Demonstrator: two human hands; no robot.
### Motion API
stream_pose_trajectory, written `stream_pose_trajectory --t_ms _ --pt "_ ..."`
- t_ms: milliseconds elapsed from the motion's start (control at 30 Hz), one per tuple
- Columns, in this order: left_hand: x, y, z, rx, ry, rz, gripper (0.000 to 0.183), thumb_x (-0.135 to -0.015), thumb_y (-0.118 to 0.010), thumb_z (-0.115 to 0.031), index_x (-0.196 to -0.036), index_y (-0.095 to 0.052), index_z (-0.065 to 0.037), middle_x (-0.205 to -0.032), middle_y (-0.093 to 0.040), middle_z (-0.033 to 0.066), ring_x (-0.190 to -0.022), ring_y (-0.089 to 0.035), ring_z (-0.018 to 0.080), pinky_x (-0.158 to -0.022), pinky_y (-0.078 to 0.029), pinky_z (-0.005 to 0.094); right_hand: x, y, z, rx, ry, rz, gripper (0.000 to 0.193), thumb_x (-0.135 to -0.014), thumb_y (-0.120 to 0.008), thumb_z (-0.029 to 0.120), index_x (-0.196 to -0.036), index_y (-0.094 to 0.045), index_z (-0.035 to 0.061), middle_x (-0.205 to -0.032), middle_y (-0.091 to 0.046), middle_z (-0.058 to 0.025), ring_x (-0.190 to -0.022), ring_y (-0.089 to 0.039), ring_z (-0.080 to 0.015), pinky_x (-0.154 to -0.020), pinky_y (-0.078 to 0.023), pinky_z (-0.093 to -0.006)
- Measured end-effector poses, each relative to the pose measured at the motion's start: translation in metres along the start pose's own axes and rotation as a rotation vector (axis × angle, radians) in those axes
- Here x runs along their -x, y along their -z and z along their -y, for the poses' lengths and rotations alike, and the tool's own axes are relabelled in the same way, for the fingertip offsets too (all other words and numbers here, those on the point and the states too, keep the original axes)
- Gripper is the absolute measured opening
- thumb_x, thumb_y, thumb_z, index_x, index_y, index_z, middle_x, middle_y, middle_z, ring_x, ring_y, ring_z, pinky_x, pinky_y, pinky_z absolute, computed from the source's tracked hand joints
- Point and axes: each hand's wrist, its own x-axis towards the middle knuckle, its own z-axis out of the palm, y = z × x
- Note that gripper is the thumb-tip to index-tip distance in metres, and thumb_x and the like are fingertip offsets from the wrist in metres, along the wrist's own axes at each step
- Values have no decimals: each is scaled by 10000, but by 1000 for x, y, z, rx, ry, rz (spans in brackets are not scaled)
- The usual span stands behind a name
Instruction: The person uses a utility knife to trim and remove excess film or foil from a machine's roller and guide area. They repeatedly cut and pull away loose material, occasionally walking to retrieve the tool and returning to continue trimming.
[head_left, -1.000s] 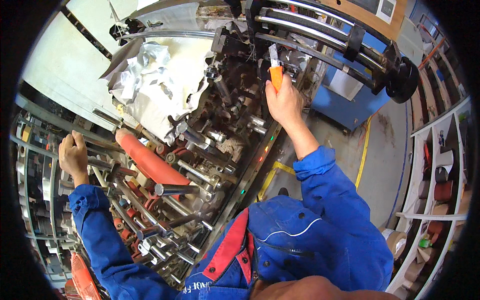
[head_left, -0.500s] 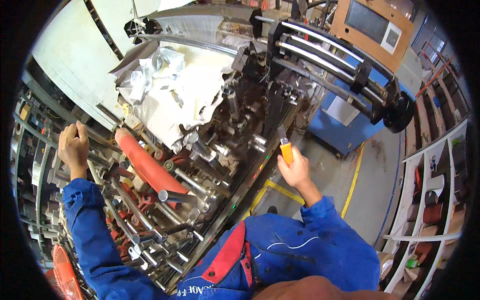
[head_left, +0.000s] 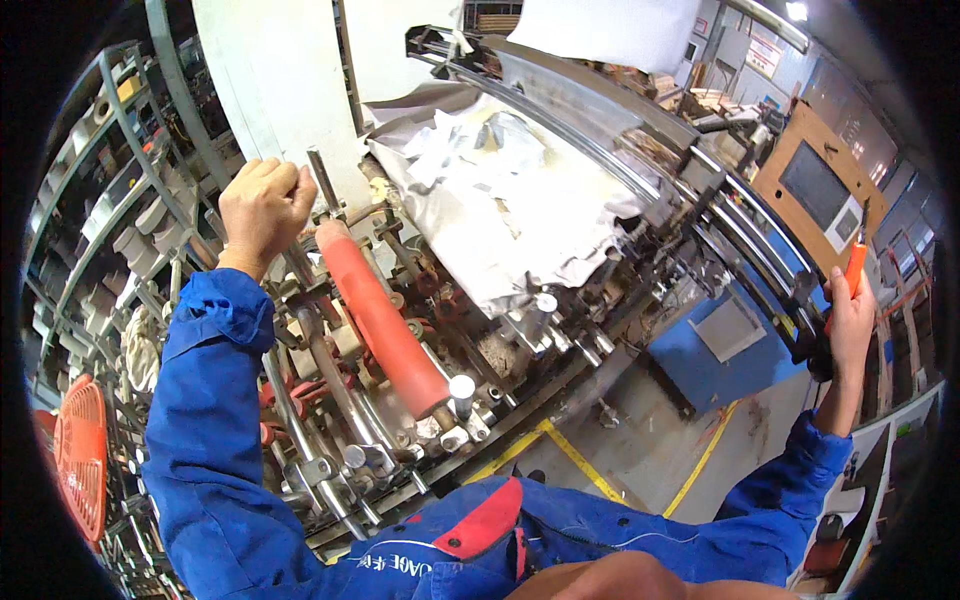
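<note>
My left hand (head_left: 262, 210) is raised at the upper left with its fingers curled into a fist. What the fist holds, if anything, is hidden. Right beside it stand a short upright metal rod (head_left: 325, 180) and the far end of a red roller (head_left: 385, 325). Out at the far right, my right hand (head_left: 852, 318) is wrapped round the orange handle of a utility knife (head_left: 856, 268), blade pointing up. A black handwheel (head_left: 818, 345) is partly hidden behind that hand; whether they touch I cannot tell.
Crumpled pale sheeting (head_left: 470, 220) drapes over the machine beyond the roller. Bare metal rods (head_left: 345, 390) stick out nearby. A blue cabinet (head_left: 690, 360) stands at right, near yellow floor lines (head_left: 585, 465). Shelves of rolls (head_left: 110, 220) and an orange basket (head_left: 82, 455) are at left.
My right hand has swung far to the right with the utility knife, from beside the machine's edge to the handwheel. The whole view has shifted, with my left hand still fisted near the roller's end.
</note>
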Motion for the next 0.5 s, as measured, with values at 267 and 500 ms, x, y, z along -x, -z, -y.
stream_pose_trajectory --t_ms 267,500 --pt "-1 -3 5 118 -50 -110 301 -835 -731 -117 -606 -542 -66 -605 -501 87 -569 -509 273 -533 -437 397 -23 14 -48 -226 -51 22 193 -1054 -621 245 -1039 -636 53 -903 -628 -1 -850 -564 -95 -820 -445 -260" --pt "2 -9 9 175 -56 -166 336 -826 -734 -83 -595 -491 -61 -590 -456 84 -535 -445 261 -506 -393 388 -27 21 -61 -99 -60 -16 233 -1048 -638 278 -1036 -639 46 -911 -624 3 -850 -563 -96 -815 -449 -271"
